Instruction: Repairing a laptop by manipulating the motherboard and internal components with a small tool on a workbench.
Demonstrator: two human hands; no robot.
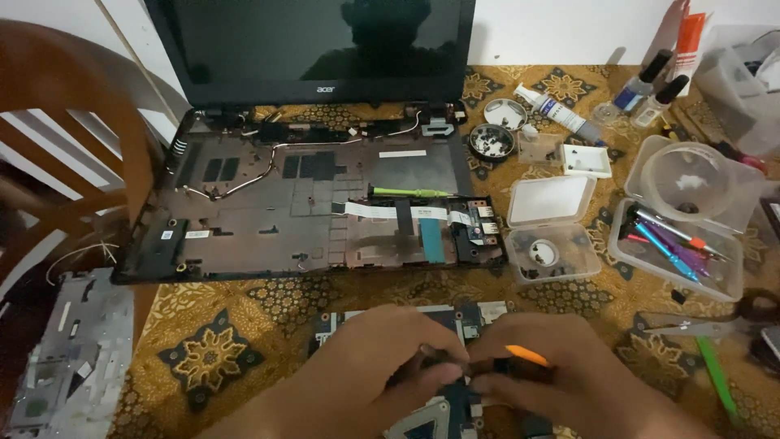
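Both hands work over the blue circuit board at the table's near edge — left hand pinching a small dark part, right hand gripping an orange-tipped tool — a thin, stiff, fragile board, I'd judge, best held by its edges.

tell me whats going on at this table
A person works with both hands on a blue-green circuit board lying on the patterned gold tablecloth. The left hand and right hand meet over the board, the right one holding a small tool with an orange handle. Behind them sits an opened black laptop shell, its insides mostly removed. To the right stand clear plastic boxes with small parts and tools.
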